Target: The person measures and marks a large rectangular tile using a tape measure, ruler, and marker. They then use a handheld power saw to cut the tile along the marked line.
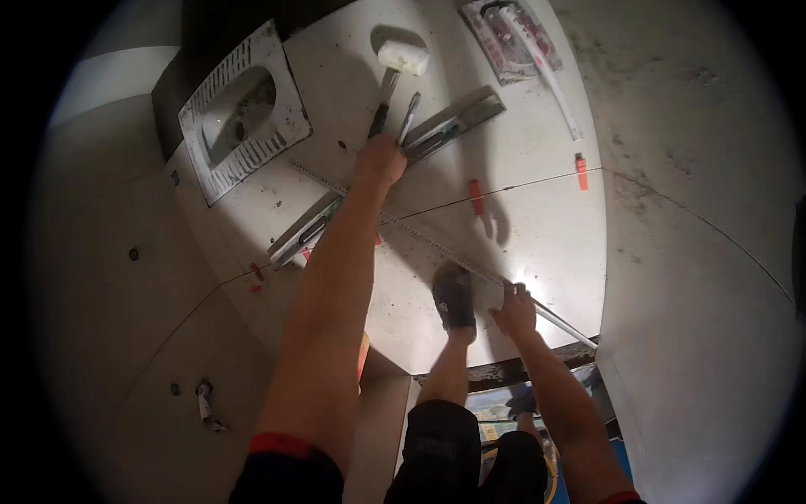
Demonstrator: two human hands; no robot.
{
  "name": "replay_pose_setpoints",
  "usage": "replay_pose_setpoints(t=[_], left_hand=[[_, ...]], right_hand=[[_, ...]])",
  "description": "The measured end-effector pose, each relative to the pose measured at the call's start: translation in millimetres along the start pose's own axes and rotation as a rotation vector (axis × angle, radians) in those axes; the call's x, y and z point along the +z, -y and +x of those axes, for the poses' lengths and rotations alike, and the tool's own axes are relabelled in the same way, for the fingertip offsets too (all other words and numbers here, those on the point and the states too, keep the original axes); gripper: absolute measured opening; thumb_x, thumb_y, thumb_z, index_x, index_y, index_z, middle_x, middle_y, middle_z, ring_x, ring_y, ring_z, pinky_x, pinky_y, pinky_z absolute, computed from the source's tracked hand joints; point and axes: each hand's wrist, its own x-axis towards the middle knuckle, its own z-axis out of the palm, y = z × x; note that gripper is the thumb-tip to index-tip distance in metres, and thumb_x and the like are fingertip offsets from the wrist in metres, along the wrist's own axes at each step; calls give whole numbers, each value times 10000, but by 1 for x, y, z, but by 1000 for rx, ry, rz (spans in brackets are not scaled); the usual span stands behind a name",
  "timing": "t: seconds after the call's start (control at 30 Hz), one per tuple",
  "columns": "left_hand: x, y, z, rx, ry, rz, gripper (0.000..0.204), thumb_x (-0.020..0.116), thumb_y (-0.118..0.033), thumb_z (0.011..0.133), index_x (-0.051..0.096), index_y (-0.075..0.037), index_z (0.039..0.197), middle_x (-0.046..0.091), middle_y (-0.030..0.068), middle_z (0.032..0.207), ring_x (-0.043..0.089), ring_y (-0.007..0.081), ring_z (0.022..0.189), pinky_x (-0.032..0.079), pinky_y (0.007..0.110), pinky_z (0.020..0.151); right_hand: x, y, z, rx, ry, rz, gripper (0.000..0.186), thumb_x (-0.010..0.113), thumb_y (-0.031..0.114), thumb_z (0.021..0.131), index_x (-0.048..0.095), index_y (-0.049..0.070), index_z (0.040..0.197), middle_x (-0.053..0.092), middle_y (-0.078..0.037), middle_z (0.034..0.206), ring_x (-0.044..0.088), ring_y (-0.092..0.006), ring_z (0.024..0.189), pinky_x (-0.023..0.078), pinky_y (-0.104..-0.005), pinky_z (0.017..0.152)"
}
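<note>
My left hand (pixel 382 160) is closed at the lower end of the white-headed mallet (pixel 401 59), among a slim metal tool (pixel 411 109) and a long smoothing blade (pixel 457 122); what it grips is hidden. My right hand (pixel 515 312) touches the marked measuring strip (pixel 437 244), its fingers bent but apart. The strip runs diagonally over pale tiles, with a straight bar (pixel 564 325) beyond that hand. Another metal trowel (pixel 302 231) lies beside my left forearm. Red clips (pixel 476 197) stand at the tile joint.
A squat-toilet pan (pixel 245 113) lies back left. A stained float (pixel 512 38) with a pale strip (pixel 546 84) is back right. My foot (pixel 455 298) is on the tiles near a dark edge (pixel 487 374), with a lower level behind it. Walls (pixel 697 252) flank both sides.
</note>
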Motion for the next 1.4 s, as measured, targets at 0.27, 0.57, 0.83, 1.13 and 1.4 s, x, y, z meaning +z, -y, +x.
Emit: replay_pose_setpoints(t=[0.27, 0.57, 0.83, 1.13, 1.4], left_hand=[[35, -22, 96, 40, -220, 29, 325, 585, -112, 867, 547, -11, 1174, 598, 215, 1149, 619, 377, 1024, 535, 439, 867], [-44, -35, -136, 459, -544, -406, 384, 640, -89, 765, 567, -60, 1140, 573, 163, 923, 601, 371, 798, 504, 452, 668], [-46, -40, -494, -171, -376, -831, 479, 614, -47, 737, 472, 0, 1193, 519, 77, 797, 553, 230, 708, 493, 351, 703], [12, -82, -825, -552, -309, -701, 573, 561, -121, 772, 463, -105, 1336, 641, 260, 1081, 603, 440, 1052, 475, 495, 916], [170, -152, -1107, -669, -303, -822, 363, 546, -209, 836, 572, -108, 1184, 656, 218, 1093, 636, 421, 997, 499, 522, 836]], right_hand=[[74, -23, 117, -153, 24, -235, 490, 721, 347, 799, 593, 59, 1173, 590, -191, 1167, 599, -343, 1052, 525, -460, 798], [-10, 41, 12, -134, 50, 151, 235, 526, 301, 948, 588, 82, 1009, 667, -183, 934, 651, -379, 880, 511, -498, 765], [-202, 73, -190, -253, -284, 720, 166, 548, 120, 968, 610, -24, 1024, 645, -59, 825, 618, -112, 747, 519, -277, 654], [-345, 8, -569, -517, -788, 851, 190, 493, 169, 974, 536, 5, 889, 617, -79, 773, 592, -157, 719, 492, -289, 732], [-292, -58, -775, -940, -572, 671, 433, 416, 318, 1048, 531, -94, 1113, 647, -238, 1090, 611, -280, 1096, 465, -411, 1015]])
